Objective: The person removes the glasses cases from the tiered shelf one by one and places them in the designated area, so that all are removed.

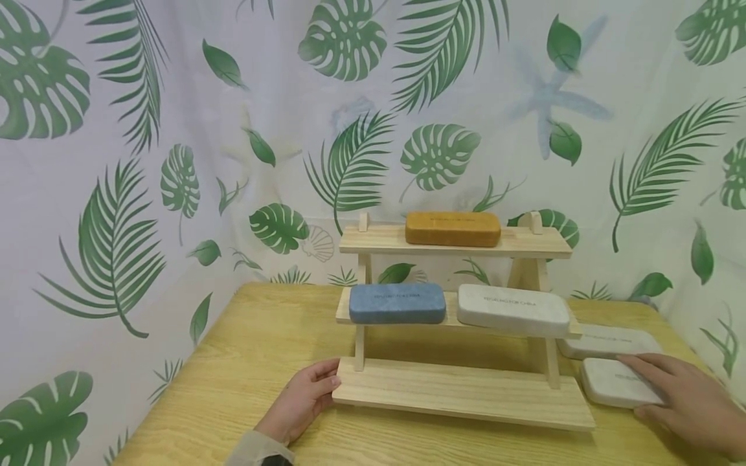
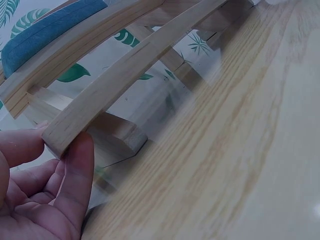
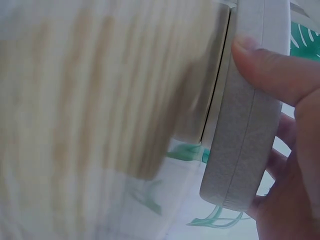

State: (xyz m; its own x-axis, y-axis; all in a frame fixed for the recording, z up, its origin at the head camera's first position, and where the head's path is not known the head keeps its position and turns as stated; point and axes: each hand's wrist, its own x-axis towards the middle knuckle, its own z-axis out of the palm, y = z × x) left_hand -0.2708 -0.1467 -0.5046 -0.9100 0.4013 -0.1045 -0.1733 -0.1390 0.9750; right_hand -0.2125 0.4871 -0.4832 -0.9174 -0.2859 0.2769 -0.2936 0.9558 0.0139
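A three-tier wooden display shelf (image 1: 460,395) stands on the table. My left hand (image 1: 302,396) holds the left end of its lowest board; in the left wrist view the thumb and fingers pinch the board's corner (image 2: 67,125). At the right, my right hand (image 1: 690,401) grips a whitish glasses case (image 1: 609,382) by its right end. The right wrist view shows the thumb on one face of this closed case (image 3: 245,115) and the other fingers partly hidden behind it. Just behind it lies another whitish glasses case (image 1: 609,341), beside the shelf's right side.
An orange case (image 1: 453,230) sits on the top board. On the middle board are a blue case (image 1: 397,304) and a white case (image 1: 513,307). A leaf-patterned curtain (image 1: 245,181) hangs behind and at both sides of the wooden table (image 1: 274,323).
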